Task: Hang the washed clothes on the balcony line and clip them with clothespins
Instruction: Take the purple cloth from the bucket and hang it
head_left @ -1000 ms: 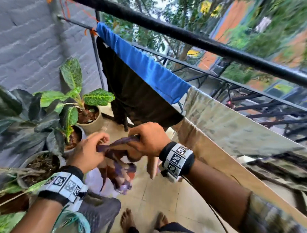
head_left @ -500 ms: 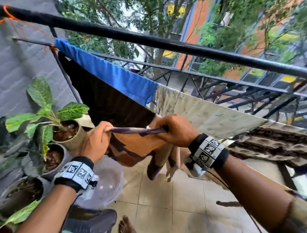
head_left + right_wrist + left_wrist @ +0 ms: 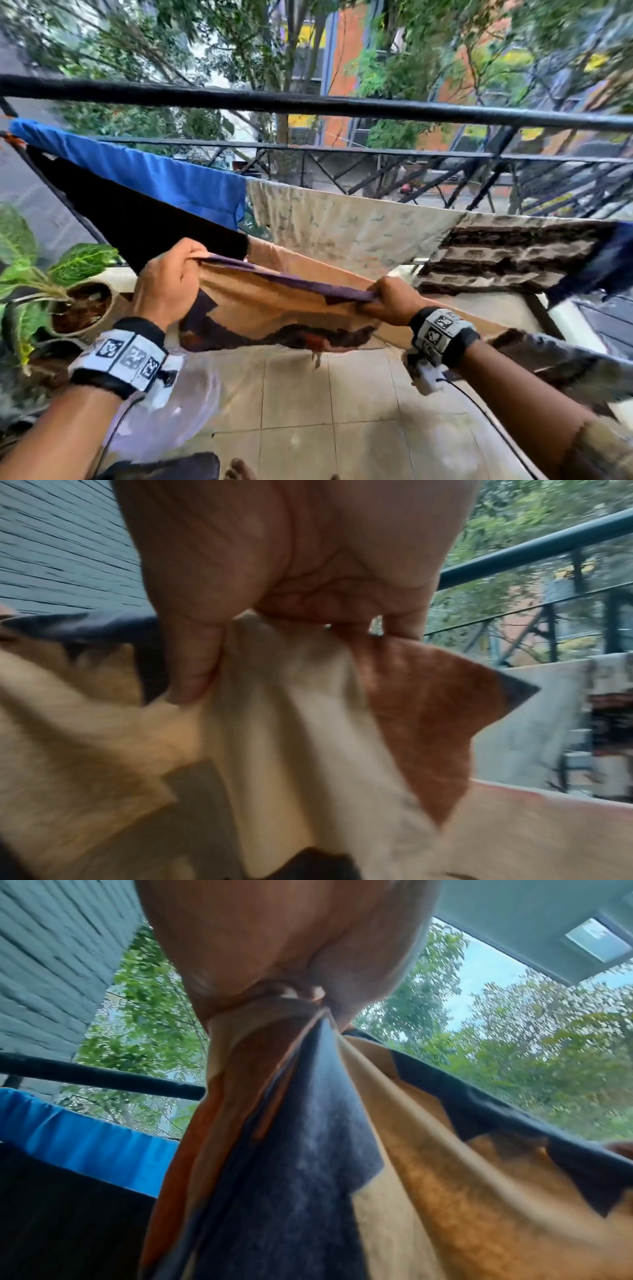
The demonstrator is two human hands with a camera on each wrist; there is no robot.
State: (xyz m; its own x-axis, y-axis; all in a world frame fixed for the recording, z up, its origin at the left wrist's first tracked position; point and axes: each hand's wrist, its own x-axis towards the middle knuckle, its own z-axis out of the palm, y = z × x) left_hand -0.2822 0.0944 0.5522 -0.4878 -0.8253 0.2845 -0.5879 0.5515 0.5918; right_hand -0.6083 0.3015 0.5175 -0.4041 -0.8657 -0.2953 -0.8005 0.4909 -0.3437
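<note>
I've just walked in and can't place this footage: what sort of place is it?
Most likely a home balcony used for drying laundry. A black railing fronts trees and buildings, washed cloths such as the blue cloth hang along a line, and a potted plant stands on the tiled floor.

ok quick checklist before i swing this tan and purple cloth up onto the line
1. Left hand grips the tan and purple patterned cloth at its top edge: ok.
2. Right hand pinches the other end: ok.
3. Top edge stretched straight between both hands: ok.
4. Free stretch of line: cannot tell; the blue cloth, black cloth, cream printed cloth and brown patterned cloth cover what shows.
5. Clothespins within reach: cannot tell, none in view.
</note>
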